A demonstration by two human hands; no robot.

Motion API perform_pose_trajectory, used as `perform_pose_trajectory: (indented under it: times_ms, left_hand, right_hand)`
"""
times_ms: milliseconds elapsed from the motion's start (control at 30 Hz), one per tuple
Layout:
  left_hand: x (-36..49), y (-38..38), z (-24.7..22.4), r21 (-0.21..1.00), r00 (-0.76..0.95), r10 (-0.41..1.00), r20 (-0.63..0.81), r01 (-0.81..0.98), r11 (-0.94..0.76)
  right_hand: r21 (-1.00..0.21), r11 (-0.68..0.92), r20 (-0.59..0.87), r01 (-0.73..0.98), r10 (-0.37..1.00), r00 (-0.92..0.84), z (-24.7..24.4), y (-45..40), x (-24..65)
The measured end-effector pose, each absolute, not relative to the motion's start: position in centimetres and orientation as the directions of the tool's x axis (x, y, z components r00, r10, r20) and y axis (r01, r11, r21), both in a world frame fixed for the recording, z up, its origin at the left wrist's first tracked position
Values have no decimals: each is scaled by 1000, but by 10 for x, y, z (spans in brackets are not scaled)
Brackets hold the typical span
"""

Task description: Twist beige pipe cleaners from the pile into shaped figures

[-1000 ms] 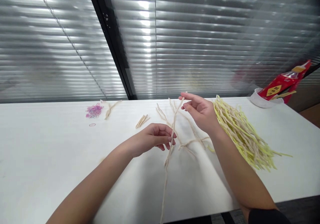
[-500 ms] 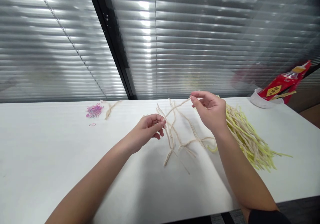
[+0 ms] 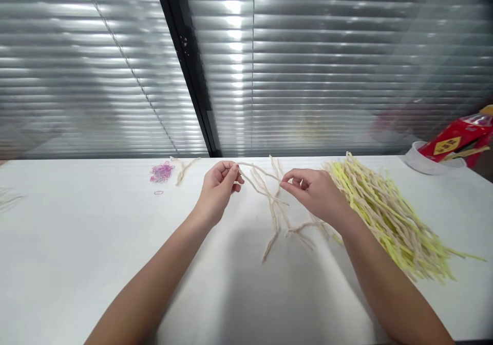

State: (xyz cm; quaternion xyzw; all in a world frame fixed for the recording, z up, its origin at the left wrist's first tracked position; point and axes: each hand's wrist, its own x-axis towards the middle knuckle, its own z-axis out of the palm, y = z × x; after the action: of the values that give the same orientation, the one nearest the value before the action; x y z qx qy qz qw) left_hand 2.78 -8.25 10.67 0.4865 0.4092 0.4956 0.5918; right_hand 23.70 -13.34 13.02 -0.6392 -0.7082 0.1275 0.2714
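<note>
My left hand [image 3: 220,190] pinches a beige yarn strand [image 3: 259,167] between thumb and forefinger. From that pinch one length arches over to my right hand [image 3: 314,193], whose closed fingertips grip it, and another length slants down toward the right. Below and between the hands, several loose beige strands [image 3: 274,216] lie crossed on the white table. Just right of my right hand rests a large bundle of beige and yellow strands [image 3: 389,211], partly covered by the forearm.
Pink and purple small bands [image 3: 162,172] form a pile at the back left, with a single band [image 3: 158,192] in front. Beside them lies a short beige piece [image 3: 185,170]. A red packet [image 3: 450,138] leans in a clear plastic tub [image 3: 419,161] at the back right. Blinds [image 3: 327,68] stand behind the table.
My left hand has moved up and slightly left along the strand. My right hand has come down, and the stretch between the hands now bows in an arch. The camera view has shifted left.
</note>
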Motion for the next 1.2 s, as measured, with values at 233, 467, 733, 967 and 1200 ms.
perform_pose_trajectory:
  times_ms: [233,467,733,967,1200]
  left_hand:
    - [25,-80,108,935,119,990,-80,-336,116]
    - [26,-80,109,883,97,990,-98,-451,132]
    - [25,-79,112,869,54,993,-107,-481,119]
    - [25,-79,113,827,71,985,-158,-535,172]
    - [25,-78,110,826,65,987,-150,-541,161]
  right_hand:
    - [-648,247,195,720,968,-157,124,-133,228]
    - [-801,196,66,566,968,-242,125,-137,219]
    - [-918,75,-39,389,960,-278,115,-139,209]
    - [-955,-6,-110,296,936,-335,104,-138,200]
    - [-970,-51,-139,236,918,-372,96,-141,188]
